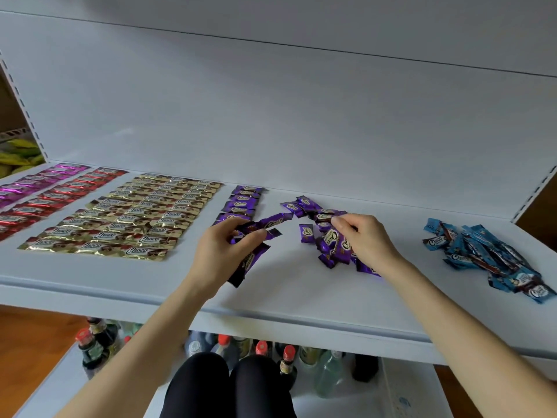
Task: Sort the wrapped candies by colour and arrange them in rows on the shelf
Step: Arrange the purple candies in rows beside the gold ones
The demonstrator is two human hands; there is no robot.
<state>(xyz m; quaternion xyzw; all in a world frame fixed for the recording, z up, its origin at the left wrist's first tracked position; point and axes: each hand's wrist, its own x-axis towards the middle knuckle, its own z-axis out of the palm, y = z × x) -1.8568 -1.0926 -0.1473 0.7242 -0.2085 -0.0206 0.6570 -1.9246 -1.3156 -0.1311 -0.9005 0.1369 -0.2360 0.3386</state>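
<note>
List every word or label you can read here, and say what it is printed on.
"Choco": gold wrappers.
"Choco": purple candies.
"Choco": blue candies.
Red wrappers and pink wrappers: logo too blurred to read.
Labels on the bottles under the shelf: too small to read.

1. A pale grey-white shelf (301,297) spans the view, with a rounded front lip.
2. Behind it rises a plain white back panel (271,101), crossed by one thin dark seam.
3. A slotted left upright (22,101) and a slotted right upright (536,191) frame the panel.
4. Below, a lower shelf (376,399) carries red-capped bottles (262,348).
5. Warm wooden floor (27,342) shows at lower left.
6. The light is soft and even.
</note>
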